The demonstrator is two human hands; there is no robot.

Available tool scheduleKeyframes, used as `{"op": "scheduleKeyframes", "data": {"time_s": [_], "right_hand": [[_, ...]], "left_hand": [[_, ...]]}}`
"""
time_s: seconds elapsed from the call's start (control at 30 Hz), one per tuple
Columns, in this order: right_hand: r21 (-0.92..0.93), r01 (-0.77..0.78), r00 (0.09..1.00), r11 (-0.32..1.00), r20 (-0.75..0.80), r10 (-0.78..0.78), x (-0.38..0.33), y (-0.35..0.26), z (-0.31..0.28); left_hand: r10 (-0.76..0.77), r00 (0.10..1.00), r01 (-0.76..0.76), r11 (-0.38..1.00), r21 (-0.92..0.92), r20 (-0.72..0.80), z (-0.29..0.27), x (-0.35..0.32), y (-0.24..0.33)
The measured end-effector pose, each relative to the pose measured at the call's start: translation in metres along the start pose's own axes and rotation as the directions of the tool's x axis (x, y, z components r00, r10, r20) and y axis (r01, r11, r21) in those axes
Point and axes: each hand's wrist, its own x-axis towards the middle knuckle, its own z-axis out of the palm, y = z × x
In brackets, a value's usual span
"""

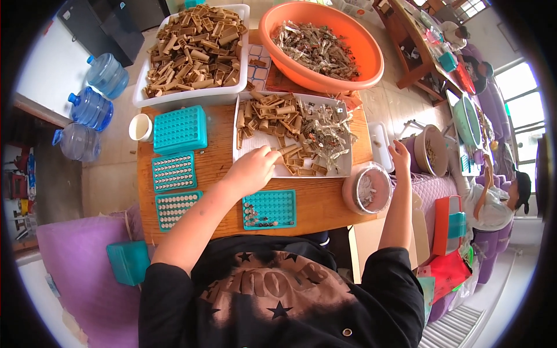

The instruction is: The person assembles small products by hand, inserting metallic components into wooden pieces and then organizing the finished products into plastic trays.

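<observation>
My left hand reaches over the near left part of a shallow white tray. Its fingers are pinched together on a small brown plastic casing. Similar half-round casings are heaped in the tray, beside a tangle of clear-wrapped small parts. Off the table's right side, my right hand is raised near a pink bucket holding whitish scraps. The fingers of this hand are apart, and I see nothing in them. A teal grid tray with some small round pieces lies closest to me.
Behind stand a white bin full of brown casings and an orange basin of wrapped parts. More teal trays and a white cup line the table's left. At right, another person sits working.
</observation>
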Motion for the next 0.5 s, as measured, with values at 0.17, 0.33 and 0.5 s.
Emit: {"op": "scheduleKeyframes", "data": {"time_s": [0.17,0.33,0.5], "right_hand": [[0.091,0.297,0.909,0.951,0.279,-0.311,-0.071,-0.137,-0.006],[-0.233,0.676,0.670,0.699,0.591,-0.450,-0.131,-0.201,0.066],[-0.433,0.736,0.668,0.520,0.591,-0.453,-0.132,-0.182,0.103]], "left_hand": [[-0.081,0.968,0.250,0.426,-0.869,0.239,-0.018,-0.049,0.022],[0.046,0.973,0.230,-0.266,-0.936,0.226,-0.006,-0.092,0.036],[-0.014,0.988,0.144,-0.295,-0.945,0.155,0.004,-0.122,0.046]]}}
